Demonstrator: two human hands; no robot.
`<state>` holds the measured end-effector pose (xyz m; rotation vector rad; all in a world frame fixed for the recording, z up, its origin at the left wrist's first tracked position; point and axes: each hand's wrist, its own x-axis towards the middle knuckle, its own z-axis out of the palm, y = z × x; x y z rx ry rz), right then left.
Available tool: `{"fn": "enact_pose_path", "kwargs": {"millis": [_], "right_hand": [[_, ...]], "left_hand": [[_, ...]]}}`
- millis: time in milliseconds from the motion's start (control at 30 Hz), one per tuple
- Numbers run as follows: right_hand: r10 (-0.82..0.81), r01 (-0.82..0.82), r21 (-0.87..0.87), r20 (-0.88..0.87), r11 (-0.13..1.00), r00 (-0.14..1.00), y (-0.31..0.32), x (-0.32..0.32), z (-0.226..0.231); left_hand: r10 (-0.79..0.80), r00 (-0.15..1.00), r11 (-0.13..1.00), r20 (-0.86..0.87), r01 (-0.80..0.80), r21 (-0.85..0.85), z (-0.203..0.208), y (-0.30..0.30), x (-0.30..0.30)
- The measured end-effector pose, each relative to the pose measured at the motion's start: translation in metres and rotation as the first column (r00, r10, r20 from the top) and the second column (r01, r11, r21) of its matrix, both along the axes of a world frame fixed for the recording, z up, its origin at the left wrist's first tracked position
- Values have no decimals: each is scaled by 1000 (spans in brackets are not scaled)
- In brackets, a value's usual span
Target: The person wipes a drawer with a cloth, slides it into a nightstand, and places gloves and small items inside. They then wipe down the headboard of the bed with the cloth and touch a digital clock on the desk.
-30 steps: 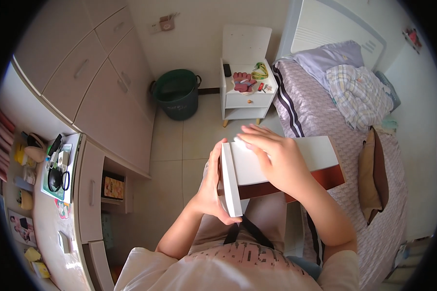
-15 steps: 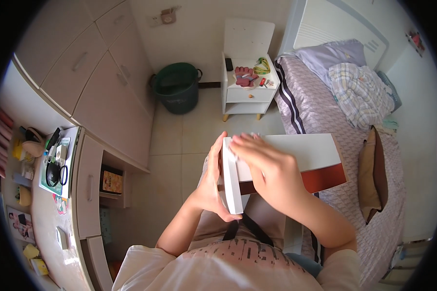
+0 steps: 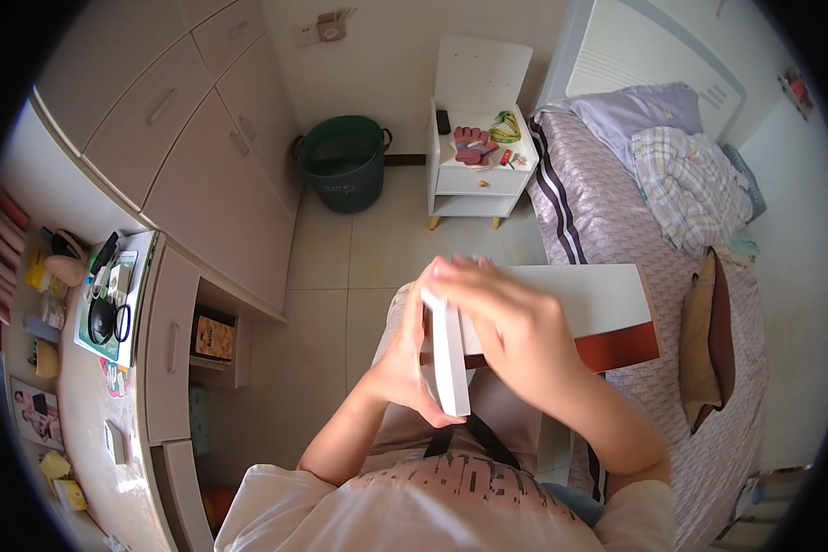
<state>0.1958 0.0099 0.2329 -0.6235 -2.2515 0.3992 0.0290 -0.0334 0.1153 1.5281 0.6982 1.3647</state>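
As left fingers (image 3: 415,322) span the box (image 3: 598,294), right fingers (image 3: 484,296) touch it.

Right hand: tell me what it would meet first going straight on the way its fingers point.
The right hand points leftward over the white-topped box, so it would probably meet the left hand first, near its fingertips; depth is unclear, and they may already touch.

Smooth white box (image 3: 584,299) with glossy-looking red-brown side (image 3: 621,350), shiny textured cloth bedspread (image 3: 598,216), green plastic tub (image 3: 345,184).
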Motion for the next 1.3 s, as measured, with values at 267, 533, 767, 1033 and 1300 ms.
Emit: {"fn": "enact_pose_path", "kwargs": {"millis": [267,533,767,1033,1300], "right_hand": [[80,-78,-32,60,996,995,-52,13,6],[-35,34,-88,-9,996,999,11,-11,-1],[68,-70,88,32,994,997,-65,16,-7],[60,-85,291,94,953,994,-29,15,-2],[-96,97,-45,29,994,995,17,6,-4]], "left_hand": [[102,989,989,-104,-90,120,-2,3,-10],[-13,1000,998,-26,14,62,4,11,-4],[109,987,984,-117,-91,150,-3,17,-8],[61,988,985,-144,-37,170,10,21,-14],[-28,998,999,54,25,42,6,17,-1]]}}
